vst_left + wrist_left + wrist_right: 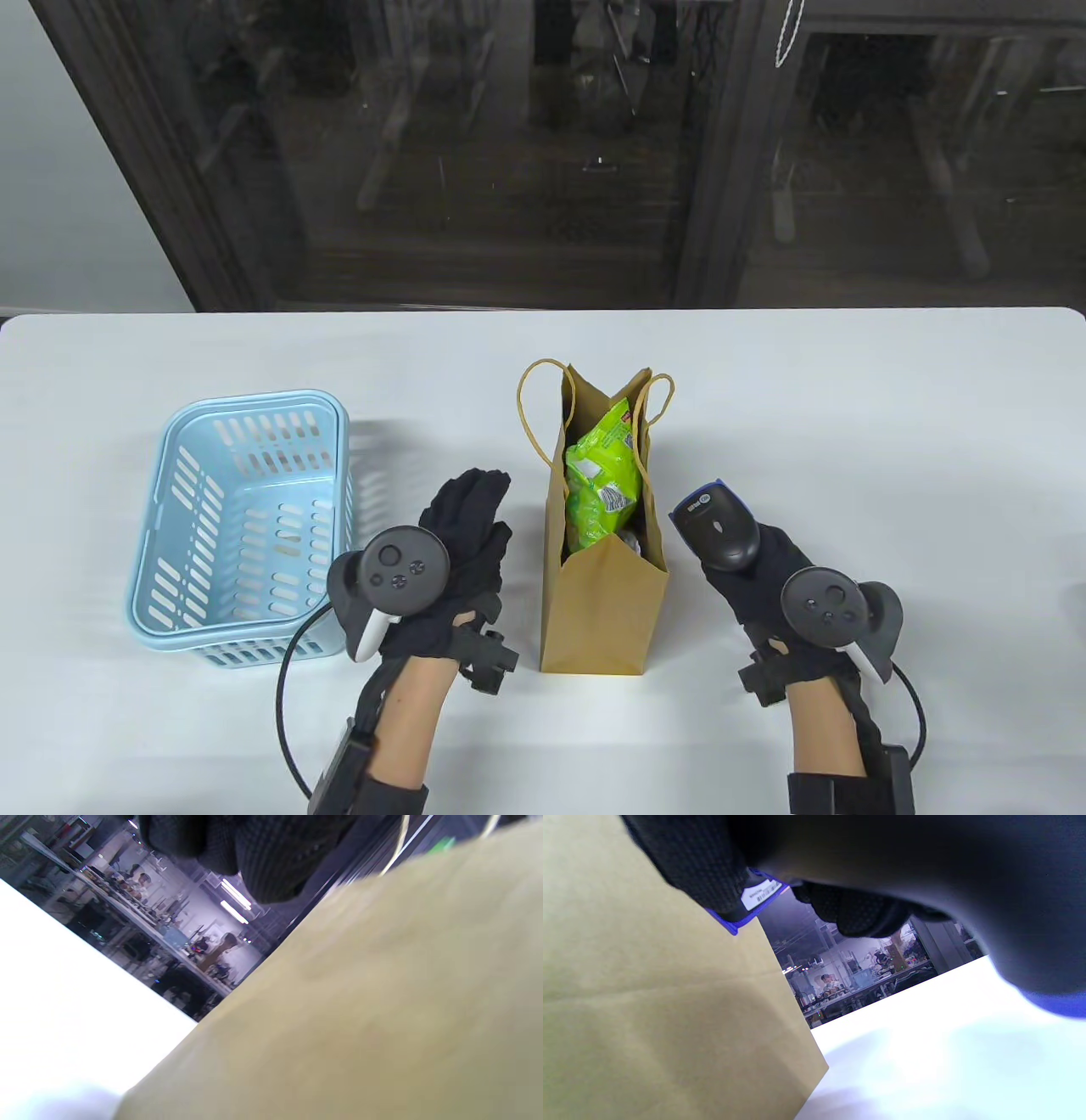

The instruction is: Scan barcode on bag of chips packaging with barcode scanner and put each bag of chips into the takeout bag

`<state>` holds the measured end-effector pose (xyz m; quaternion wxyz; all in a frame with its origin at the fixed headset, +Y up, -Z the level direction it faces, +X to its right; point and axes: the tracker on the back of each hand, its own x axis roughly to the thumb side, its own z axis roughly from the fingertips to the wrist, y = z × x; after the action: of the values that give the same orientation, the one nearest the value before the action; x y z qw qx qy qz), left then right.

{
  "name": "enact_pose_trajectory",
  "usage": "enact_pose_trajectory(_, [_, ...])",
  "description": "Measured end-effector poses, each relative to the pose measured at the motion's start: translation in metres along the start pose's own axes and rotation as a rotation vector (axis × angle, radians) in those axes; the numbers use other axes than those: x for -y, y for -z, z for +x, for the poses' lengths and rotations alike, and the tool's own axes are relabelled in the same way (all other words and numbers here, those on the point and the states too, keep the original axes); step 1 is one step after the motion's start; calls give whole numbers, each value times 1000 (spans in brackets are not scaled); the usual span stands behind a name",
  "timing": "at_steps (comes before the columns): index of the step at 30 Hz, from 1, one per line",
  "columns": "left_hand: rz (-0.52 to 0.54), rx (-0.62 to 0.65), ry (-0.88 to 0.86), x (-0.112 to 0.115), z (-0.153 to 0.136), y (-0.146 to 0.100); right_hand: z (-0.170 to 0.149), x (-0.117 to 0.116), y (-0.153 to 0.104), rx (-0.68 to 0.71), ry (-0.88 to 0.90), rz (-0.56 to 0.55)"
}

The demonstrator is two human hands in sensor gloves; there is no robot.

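A brown paper takeout bag (pixel 604 611) stands upright mid-table, and green bags of chips (pixel 601 484) show through its open top. My right hand (pixel 747 569) grips a dark barcode scanner (pixel 719 526) just right of the bag, its head pointing away from me. My left hand (pixel 462 543) hovers left of the bag with fingers straight, holding nothing. In the left wrist view the bag's brown side (pixel 382 1005) fills the frame. In the right wrist view the scanner (pixel 755 897) with its white label sits between my gloved fingers (pixel 691 866), beside the bag (pixel 649 984).
A light blue plastic basket (pixel 242 531) stands at the left of the white table (pixel 848 407), with no chips visible inside. Dark glass panels run behind the table's far edge. Cables trail from both wrists toward the near edge.
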<state>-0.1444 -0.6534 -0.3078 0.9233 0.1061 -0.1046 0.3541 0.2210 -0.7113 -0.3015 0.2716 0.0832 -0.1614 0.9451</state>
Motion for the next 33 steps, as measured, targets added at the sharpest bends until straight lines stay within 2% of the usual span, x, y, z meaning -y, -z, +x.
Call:
enact_pose_trajectory(3, [-28, -33, 156, 23, -10, 1, -3, 0, 0, -9, -4, 7])
enact_pose_trajectory(9, [-66, -33, 360, 52, -26, -2, -3, -1, 0, -16, 1, 11])
enact_pose_trajectory(15, [-80, -57, 340, 55, -31, -8, -4, -3, -1, -27, -12, 23])
enact_pose_trajectory(20, [-76, -57, 339, 54, -32, -9, -7, -2, -1, -61, -43, -8])
enact_pose_trajectory(27, [-70, -60, 339, 52, -33, -8, -35, 4, 11, -272, -178, -15])
enact_pose_trajectory(29, [-53, -67, 335, 50, -34, -7, -49, 6, 17, -367, -196, 8])
enact_pose_trajectory(33, [-73, -80, 322, 51, -36, -5, -90, 9, 23, -573, -346, 110])
